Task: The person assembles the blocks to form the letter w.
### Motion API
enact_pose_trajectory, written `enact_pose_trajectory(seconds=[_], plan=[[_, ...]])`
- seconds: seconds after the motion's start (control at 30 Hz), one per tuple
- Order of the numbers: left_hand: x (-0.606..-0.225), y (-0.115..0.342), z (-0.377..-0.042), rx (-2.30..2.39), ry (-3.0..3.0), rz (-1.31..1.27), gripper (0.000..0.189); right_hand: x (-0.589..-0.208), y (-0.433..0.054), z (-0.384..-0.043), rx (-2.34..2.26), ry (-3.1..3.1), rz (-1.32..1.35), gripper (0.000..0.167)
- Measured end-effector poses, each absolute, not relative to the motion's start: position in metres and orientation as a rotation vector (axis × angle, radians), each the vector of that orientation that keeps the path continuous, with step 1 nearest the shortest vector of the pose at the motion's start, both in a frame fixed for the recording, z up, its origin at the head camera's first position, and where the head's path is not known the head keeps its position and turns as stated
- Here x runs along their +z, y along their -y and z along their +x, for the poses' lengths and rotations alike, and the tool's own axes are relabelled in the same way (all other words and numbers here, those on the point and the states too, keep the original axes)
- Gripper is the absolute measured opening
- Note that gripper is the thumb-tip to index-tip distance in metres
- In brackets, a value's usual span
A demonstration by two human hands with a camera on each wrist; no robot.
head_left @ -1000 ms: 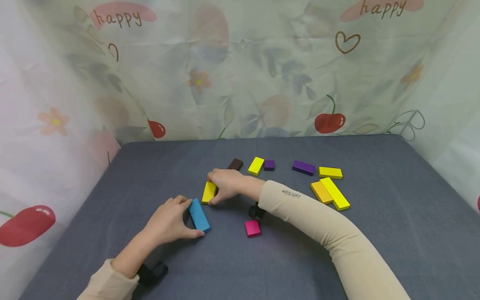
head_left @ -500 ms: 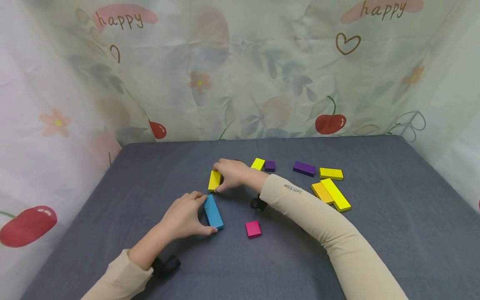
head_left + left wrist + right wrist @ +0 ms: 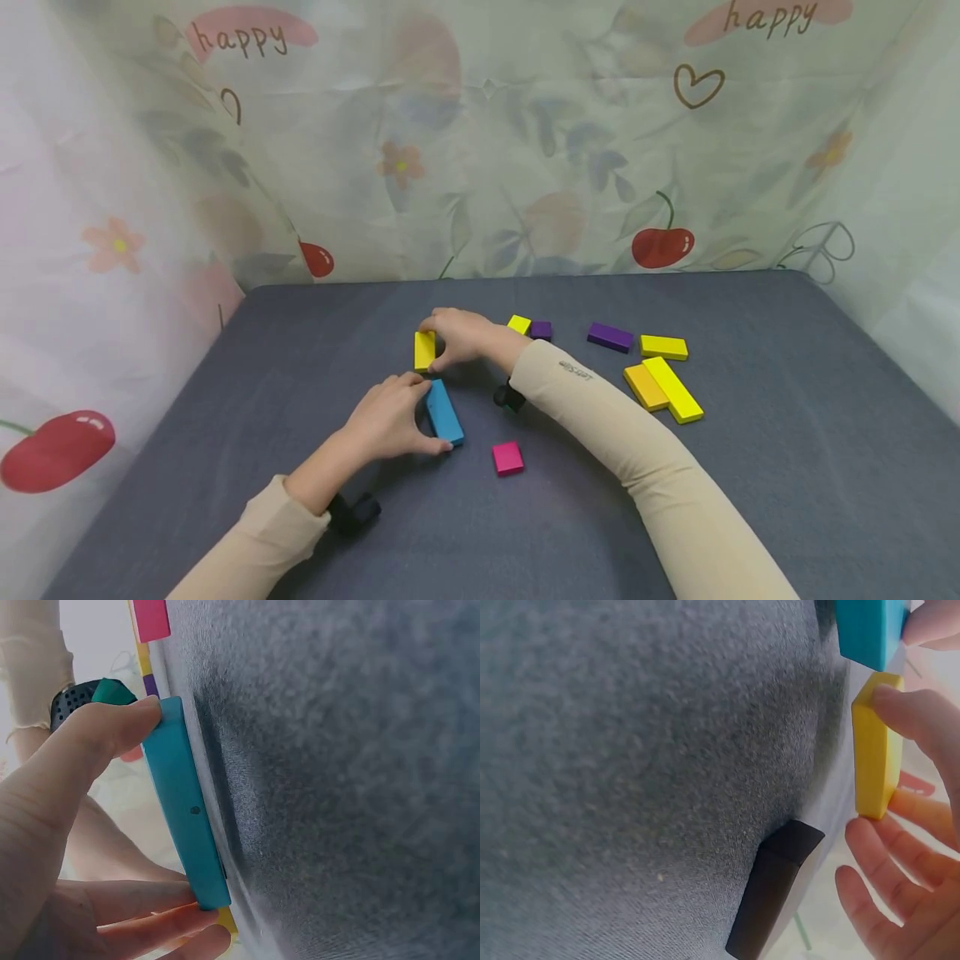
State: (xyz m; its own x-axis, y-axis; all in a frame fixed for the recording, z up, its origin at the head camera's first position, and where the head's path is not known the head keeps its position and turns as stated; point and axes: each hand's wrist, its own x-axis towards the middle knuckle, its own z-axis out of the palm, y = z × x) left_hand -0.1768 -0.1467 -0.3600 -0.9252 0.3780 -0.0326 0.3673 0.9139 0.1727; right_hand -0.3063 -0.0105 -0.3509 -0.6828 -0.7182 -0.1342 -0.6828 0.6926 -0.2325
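My left hand [image 3: 390, 418] pinches a blue rectangular block [image 3: 446, 412] by its two ends, thumb at the near end and fingers at the far end. In the left wrist view that block [image 3: 184, 806] is held close over the grey cloth, a small dark dot on its side. Just beyond it, my right hand [image 3: 463, 337] grips a yellow block [image 3: 424, 352] between thumb and fingertips. The right wrist view has the yellow block [image 3: 876, 750] right by the blue block's end [image 3: 868, 630]. A dark brown block [image 3: 772, 892] lies on the cloth beside the right hand, hidden by that hand in the head view.
A pink square block [image 3: 507, 458] lies right of the blue one. Behind the right forearm are a partly hidden yellow block [image 3: 519, 324] and a small purple block [image 3: 541, 331]. Farther right lie a long purple block [image 3: 610, 337], yellow blocks [image 3: 672, 390] and an orange-yellow block [image 3: 645, 387].
My left hand has moved the blue block right and away from me. My right hand has carried the yellow block farther back, and its hand now covers the brown block.
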Motion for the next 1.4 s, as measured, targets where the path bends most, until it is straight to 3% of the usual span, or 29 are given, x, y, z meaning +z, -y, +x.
enact_pose_trajectory(seconds=[0.77,1.07,1.4], plan=[[-0.362,0.149,-0.189,0.278,-2.961,0.522,0.09,-0.348,0.015,-0.315,-0.211,-2.592,-1.19,0.061],[-0.361,0.153,-0.186,0.238,-3.007,0.538,0.067,-0.351,0.015,-0.316,-0.132,-2.55,-1.199,0.058],[-0.362,0.151,-0.185,0.224,-3.024,0.528,0.063,-0.35,0.011,-0.315,-0.215,-2.531,-1.121,0.051]])
